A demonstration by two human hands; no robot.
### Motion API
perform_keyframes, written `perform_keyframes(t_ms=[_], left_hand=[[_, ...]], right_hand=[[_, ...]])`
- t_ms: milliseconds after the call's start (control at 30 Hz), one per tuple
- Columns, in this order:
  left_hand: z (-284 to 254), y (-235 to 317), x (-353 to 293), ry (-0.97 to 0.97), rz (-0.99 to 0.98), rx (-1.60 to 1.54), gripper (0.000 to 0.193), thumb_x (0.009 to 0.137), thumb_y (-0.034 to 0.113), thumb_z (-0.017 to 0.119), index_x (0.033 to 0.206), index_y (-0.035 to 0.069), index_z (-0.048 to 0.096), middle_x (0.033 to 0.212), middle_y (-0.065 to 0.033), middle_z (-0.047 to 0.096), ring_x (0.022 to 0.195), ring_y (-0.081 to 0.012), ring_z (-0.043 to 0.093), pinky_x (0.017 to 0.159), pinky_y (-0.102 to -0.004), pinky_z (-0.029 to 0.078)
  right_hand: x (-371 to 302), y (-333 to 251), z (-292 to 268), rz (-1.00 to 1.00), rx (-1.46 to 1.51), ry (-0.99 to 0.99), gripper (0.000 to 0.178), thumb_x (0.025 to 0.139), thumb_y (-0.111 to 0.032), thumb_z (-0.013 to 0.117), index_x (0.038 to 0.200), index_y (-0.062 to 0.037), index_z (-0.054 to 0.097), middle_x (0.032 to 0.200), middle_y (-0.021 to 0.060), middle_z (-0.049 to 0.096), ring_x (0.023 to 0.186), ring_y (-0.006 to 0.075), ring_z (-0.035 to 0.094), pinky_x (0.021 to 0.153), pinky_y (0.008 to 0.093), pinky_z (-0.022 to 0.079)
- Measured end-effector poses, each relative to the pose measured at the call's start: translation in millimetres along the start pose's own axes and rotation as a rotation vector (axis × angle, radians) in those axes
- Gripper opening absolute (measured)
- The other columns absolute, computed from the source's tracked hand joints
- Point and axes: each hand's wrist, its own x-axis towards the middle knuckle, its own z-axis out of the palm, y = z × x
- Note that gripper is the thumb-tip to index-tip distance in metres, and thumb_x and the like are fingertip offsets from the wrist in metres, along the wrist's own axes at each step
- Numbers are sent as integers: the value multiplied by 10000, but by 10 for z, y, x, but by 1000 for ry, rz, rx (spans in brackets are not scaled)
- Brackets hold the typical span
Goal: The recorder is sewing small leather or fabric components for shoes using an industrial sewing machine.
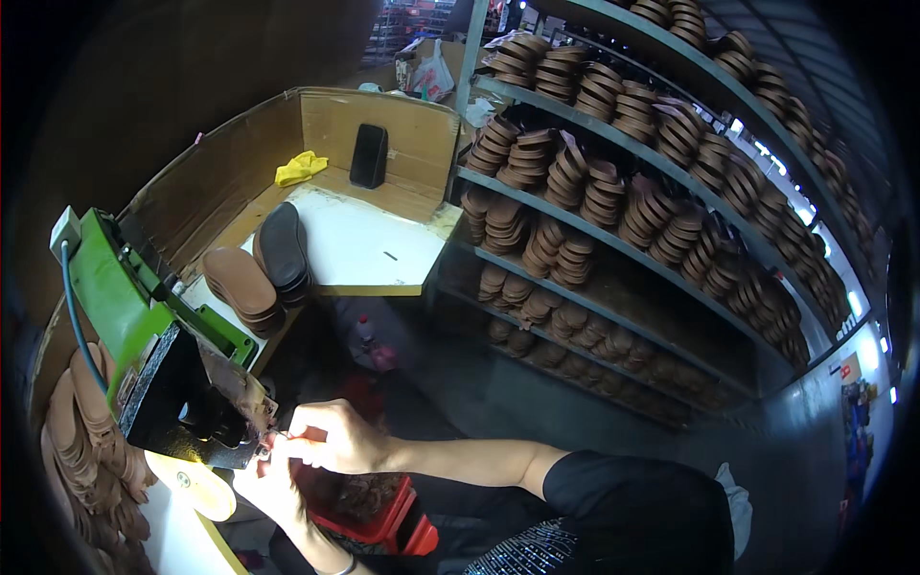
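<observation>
Shelving (661,321) loaded with stacked soles (656,211) fills the back. I see right hand (337,436) and left hand (273,489) meeting at the front of the green machine (125,278), fingers bunched; can't tell how tightly closed or what they've got. Red bin (369,529) sits just beside them. Black soles (281,244) rest on white table (369,235).

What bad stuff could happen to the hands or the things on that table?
The right hand and left hand are bare and right by the working end of the green machine, so fingers might get pinched or nicked. The brown soles are piled near the edge of the white table, so a bump could spill them. The phone stands propped up, so it could tip over.
</observation>
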Motion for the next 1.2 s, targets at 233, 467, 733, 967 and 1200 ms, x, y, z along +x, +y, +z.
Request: perform_keyframes(t_ms=[233,467,733,967,1200], left_hand=[[-216,-346,59,-159,-30,-209,302,767,210,720,779,-44,555,621,-40,548,482,-72,453,445,-191,359],[-171,-469,73,-25,200,-25,336,807,207,655,609,21,457,500,19,424,452,-54,360,419,-201,280],[-178,-283,74,-60,169,177,331,808,207,638,613,17,450,517,23,408,485,-58,341,440,-219,272],[-125,-285,85,-77,23,-9,209,778,157,626,749,-35,550,661,-49,535,596,-110,470,550,-245,376],[-176,-292,86,-61,106,86,216,756,80,590,599,20,453,530,21,429,502,-57,366,466,-219,292]], right_hand=[[7,-23,127,514,773,-119,196,868,-141,578,806,45,571,718,111,612,563,156,609,463,263,514],[40,107,117,-217,3,95,138,779,-66,666,814,-9,545,699,46,578,561,117,571,455,250,444],[49,44,105,-656,-471,186,167,729,-74,683,822,12,575,725,71,559,542,180,566,437,283,439],[54,-178,74,-698,-866,147,211,757,-154,618,747,36,526,623,65,402,475,173,449,410,298,371],[65,-107,145,-641,-807,159,181,737,-131,604,707,8,492,663,79,397,486,186,461,405,300,382]])
